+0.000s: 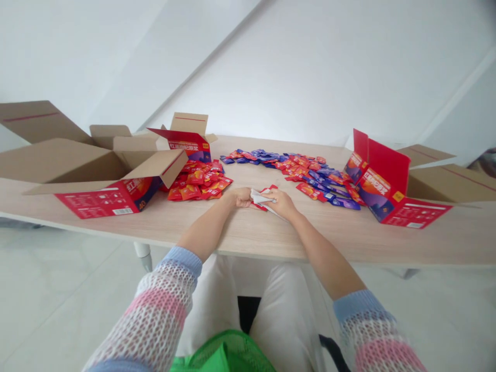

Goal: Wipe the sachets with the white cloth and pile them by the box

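Note:
Near the front middle of the table, my two hands meet over a crumpled white tissue (259,196). My right hand (282,203) pinches the tissue from the right. Fingers curled, my left hand (242,197) is closed against its left end; what lies inside those fingers is hidden. A red sachet (273,188) shows partly behind and beneath the tissue. Left of my hands lies a heap of red sachets (199,181). To the right, a mixed pile of red and purple sachets (323,181) stretches toward a box.
A large open red carton (104,199) stands at the left, flaps spread. Behind it is a smaller-looking open carton (189,144). Another open carton (391,194) stands at the right. More purple sachets (259,156) lie along the back of the table (248,237), before a white wall.

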The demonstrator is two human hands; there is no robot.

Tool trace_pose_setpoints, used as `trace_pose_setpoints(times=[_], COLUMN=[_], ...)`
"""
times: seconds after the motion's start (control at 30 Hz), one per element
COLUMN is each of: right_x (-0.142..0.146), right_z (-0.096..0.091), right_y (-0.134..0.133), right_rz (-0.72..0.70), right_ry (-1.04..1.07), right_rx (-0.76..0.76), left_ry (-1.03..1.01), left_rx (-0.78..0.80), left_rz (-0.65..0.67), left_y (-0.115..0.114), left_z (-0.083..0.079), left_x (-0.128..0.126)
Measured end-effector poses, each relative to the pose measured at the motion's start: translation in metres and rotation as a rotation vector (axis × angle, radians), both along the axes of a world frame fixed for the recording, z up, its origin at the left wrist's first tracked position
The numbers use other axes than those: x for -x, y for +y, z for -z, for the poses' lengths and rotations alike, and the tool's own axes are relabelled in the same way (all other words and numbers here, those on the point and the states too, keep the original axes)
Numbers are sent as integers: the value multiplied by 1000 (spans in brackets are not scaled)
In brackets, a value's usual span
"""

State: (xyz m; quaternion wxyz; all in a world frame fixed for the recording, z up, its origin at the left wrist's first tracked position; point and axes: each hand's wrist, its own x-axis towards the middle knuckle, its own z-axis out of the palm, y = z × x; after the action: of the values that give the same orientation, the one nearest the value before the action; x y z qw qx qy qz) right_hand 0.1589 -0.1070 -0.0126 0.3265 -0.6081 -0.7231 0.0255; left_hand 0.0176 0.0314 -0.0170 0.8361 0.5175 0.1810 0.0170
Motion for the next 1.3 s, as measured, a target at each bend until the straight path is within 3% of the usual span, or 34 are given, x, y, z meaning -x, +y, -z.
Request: trace_pose_setpoints(times=[0.1,0.27,0.5,0.67,0.8,0.9,0.97,1.13,1.3], right_x=[0,-7,-25,-33,-28,-19,-15,-15,-23], right_z=[-1,2,8,10,11,9,7,2,7], right_y=[1,4,4,5,6,7,6,3,6], right_rz=[127,432,597,552,288,135,165,402,489], right_ry=[-88,-135,-120,-21,53,19,-25,-96,-142], right_rx=[85,105,189,96,-44,3,50,154,270], left_ry=[-25,-12,-128,-96,-19,12,19,31,59], left_rx=[-12,-35,42,37,-63,-184,-233,-295,-365], left_rz=[0,39,168,219,165,124,142,211,176], left_y=[-3,0,10,8,4,3,3,4,-4], left_z=[-2,1,8,0,0,2,3,0,-2], left_x=[2,5,8,9,3,1,1,1,-6])
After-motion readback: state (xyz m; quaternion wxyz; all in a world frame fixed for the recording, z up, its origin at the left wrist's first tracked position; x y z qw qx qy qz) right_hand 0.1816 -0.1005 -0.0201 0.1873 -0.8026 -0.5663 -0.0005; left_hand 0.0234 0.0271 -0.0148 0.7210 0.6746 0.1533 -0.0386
